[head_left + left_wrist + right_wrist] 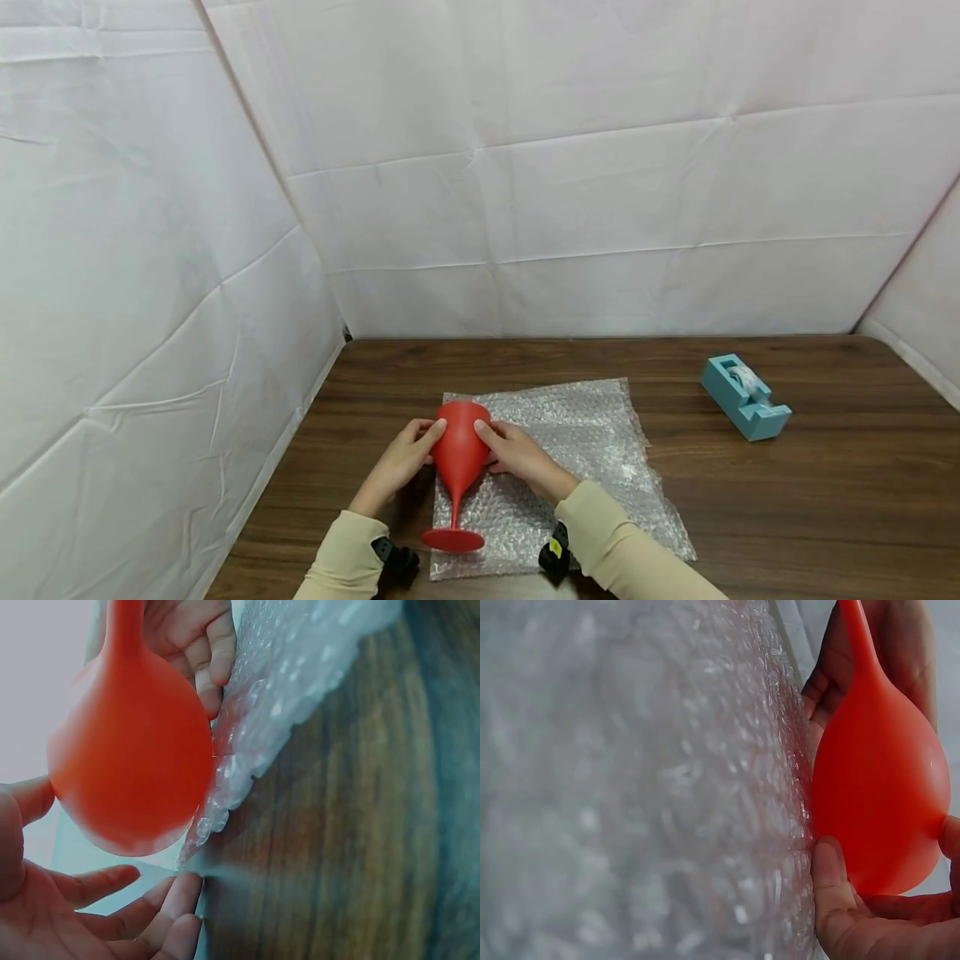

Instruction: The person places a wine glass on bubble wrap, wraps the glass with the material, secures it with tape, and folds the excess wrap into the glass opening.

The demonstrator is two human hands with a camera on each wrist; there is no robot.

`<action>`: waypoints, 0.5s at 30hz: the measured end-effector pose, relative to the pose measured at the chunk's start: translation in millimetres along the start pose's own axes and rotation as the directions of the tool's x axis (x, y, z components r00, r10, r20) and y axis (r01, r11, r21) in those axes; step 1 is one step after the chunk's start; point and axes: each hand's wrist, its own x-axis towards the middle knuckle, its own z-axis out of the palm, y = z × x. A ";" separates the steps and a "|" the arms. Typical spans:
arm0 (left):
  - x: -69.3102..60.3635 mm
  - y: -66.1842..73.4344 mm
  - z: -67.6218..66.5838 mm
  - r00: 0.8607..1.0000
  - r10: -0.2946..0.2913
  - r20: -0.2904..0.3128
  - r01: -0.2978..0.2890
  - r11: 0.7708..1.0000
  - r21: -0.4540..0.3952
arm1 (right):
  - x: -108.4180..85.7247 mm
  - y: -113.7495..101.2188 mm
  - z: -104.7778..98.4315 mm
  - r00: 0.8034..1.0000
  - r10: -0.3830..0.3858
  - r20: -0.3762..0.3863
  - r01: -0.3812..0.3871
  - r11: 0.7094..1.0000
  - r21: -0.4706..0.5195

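Head view, wood table [847, 500], white walls [585, 200], left grip [402, 459] and right grip [522, 457] pinching goblet [459, 450].

Right of the bubble wrap [592, 442], only the tape dispenser [741, 403] interrupts the free tabletop [847, 467].

The left hand [405, 457] and right hand [521, 454] are bare past beige sleeves [347, 548]. Each wrist wears a black device [402, 567], the right one [553, 563] marked yellow.
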 end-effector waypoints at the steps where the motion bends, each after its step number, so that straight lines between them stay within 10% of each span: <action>1: -0.1 -0.1 -0.2 1.000 -0.004 0.006 0.004 1.000 -0.005 | -0.1 -0.2 -0.2 1.000 0.002 -0.001 -0.002 1.000 0.000; 15: 2.8 1.3 0.7 0.998 -0.023 0.053 0.027 0.996 -0.084 | -2.2 -0.3 -2.4 1.000 -0.010 0.007 0.010 0.999 0.036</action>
